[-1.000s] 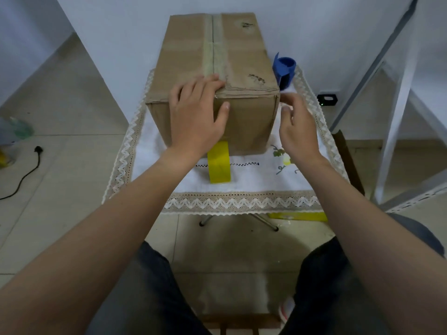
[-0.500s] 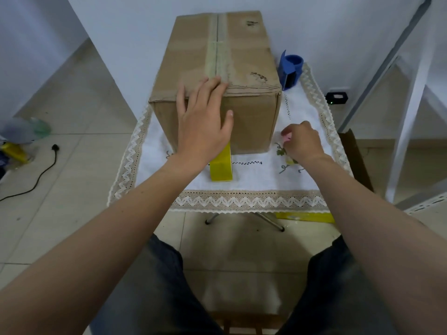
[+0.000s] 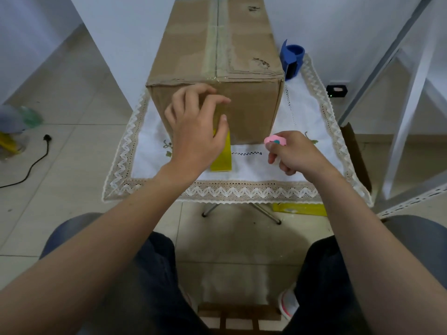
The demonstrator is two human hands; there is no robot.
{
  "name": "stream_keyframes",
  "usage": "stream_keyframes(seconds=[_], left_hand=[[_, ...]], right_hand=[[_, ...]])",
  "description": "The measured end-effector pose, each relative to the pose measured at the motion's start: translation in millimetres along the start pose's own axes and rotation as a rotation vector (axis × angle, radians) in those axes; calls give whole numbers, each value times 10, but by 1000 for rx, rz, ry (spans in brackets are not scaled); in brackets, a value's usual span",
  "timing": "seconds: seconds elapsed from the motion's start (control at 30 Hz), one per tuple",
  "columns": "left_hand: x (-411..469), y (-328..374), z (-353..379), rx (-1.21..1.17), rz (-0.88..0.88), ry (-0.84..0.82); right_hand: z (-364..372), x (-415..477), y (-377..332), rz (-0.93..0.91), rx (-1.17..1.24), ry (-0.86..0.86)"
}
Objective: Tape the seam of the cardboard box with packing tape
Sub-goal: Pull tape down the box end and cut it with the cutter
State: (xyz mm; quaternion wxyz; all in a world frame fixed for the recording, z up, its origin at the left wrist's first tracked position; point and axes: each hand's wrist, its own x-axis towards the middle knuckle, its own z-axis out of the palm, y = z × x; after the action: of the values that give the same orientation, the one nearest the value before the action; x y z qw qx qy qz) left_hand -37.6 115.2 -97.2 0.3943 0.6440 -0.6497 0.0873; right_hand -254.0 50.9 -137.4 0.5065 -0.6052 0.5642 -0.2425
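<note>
A brown cardboard box (image 3: 244, 56) stands on a small table covered by a white lace-edged cloth (image 3: 314, 126). Clear tape lies along its top seam (image 3: 217, 42) down to the front edge. A yellow tape roll (image 3: 221, 158) stands on edge on the cloth against the box front. My left hand (image 3: 193, 134) rests on the front face with curved, spread fingers, its thumb just above the roll; it hides the strip between roll and box edge. To the right of the roll, my right hand (image 3: 297, 153) is closed around a small pink object (image 3: 274, 140) with a teal spot.
A blue cup-like holder (image 3: 292, 59) stands at the box's right rear corner. A white metal rack (image 3: 411, 93) rises on the right. On the floor lie a black device (image 3: 336, 91), a black plug and cable (image 3: 46, 139), and a yellow item (image 3: 300, 209) under the table.
My left hand slid from the box's top front edge down onto the front face. My right hand dropped to the cloth and now holds the pink object.
</note>
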Motion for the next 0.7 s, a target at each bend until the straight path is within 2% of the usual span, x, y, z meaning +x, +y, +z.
stream_keyframes(seconds=[0.1,0.2,0.37,0.53,0.7], left_hand=[[-62,-83,29,-103,-69,-37],[-77,-175,56,-328,-300,-87],[-94,-285,167,-439,-565,-163],[-184,-251,283,-487,-576,-260],[-139,-192,342,-742,-706,-303]], right_hand=[[28,-99,-63,-8,94,-215],[85,-129,-138,-136,146,-296],[181,-29,-262,-405,47,-195],[282,115,-278,-547,-25,-28],[277,140,-402,-646,-34,72]])
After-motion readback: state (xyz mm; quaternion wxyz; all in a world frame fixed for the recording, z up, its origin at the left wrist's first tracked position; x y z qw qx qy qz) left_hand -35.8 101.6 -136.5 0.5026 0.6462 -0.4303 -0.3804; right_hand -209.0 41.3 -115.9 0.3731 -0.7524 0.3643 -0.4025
